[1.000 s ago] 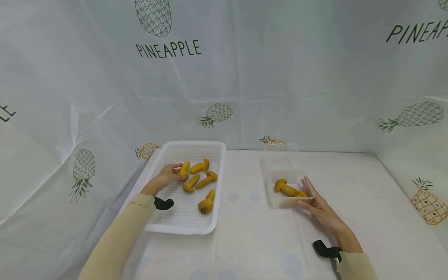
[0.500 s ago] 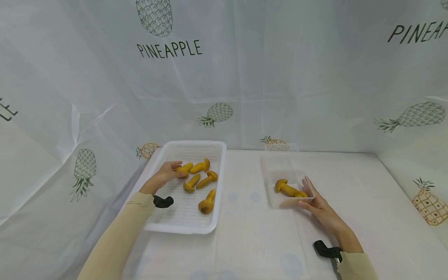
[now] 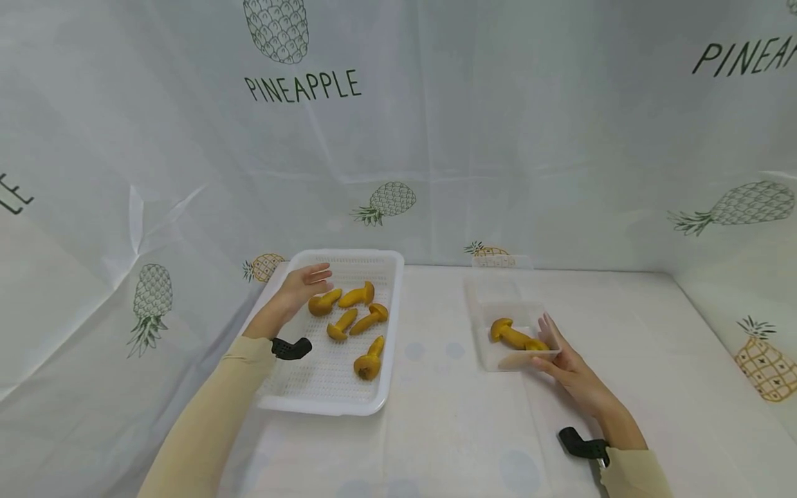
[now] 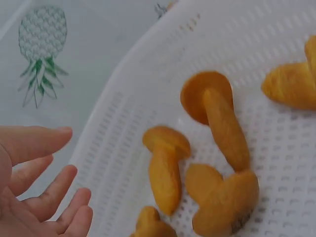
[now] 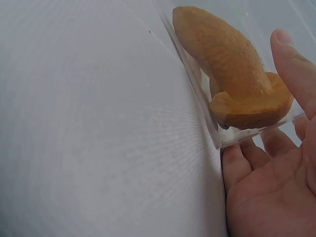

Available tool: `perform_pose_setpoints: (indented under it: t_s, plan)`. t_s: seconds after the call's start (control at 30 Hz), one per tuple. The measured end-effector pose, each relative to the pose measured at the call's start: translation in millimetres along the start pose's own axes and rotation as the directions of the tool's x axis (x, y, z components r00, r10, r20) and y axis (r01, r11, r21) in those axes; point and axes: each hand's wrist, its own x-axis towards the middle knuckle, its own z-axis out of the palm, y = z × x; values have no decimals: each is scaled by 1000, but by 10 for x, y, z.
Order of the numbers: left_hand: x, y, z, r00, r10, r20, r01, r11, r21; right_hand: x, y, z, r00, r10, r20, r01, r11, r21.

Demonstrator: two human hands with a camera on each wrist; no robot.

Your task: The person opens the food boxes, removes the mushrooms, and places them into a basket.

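Note:
Relaxed fingers of my left hand [image 3: 304,282] hover over the left back part of a white perforated plastic basket [image 3: 299,387], holding nothing. Just below them lies a yellow-brown mushroom [image 3: 322,303], with several more such mushrooms, among them one at the front [image 3: 369,360], spread to its right. In the left wrist view, thumb and fingers are spread apart beside the basket's wall. My right hand [image 3: 575,373] grips the near right corner of a clear plastic container [image 3: 495,361], thumb at the front and fingers along the side. Inside that container lie mushrooms [image 3: 513,337], partly overlapping.
The container's clear lid [image 3: 495,287] lies opened toward the back. A white cloth with pale dots covers the table [image 3: 436,408]. Behind hangs a pineapple-print curtain [image 3: 448,173], close to the table's back edge.
My left hand has let go of a mushroom, which now lies turned with its cap to the left, and has risen up and back from it. The right hand keeps its hold.

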Motion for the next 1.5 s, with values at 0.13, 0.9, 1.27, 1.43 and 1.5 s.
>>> perform_pose_setpoints:
  t_s: [0.13,0.9,1.27,1.43,1.5]
  plan:
    - [-11,190,140,999,26,30,-26,1000,-16,-7,-4,-20,1000,1,-1,-1,1000,-2]
    - [137,947,1225,909,177,376,-165,984,-65,-11,-5,-44,1000,8,-11,-8,1000,-19]
    - [269,1037,1925,872,170,459,-147,985,-86,-12,1,-51,1000,12,-15,-12,1000,-5]
    - [309,1012,2178,865,167,474,-135,986,-101,-9,3,-42,1000,7,-8,-7,1000,15]
    - [317,1011,2275,864,168,475,-138,986,-98,-13,3,-42,1000,2,-6,-2,1000,18]
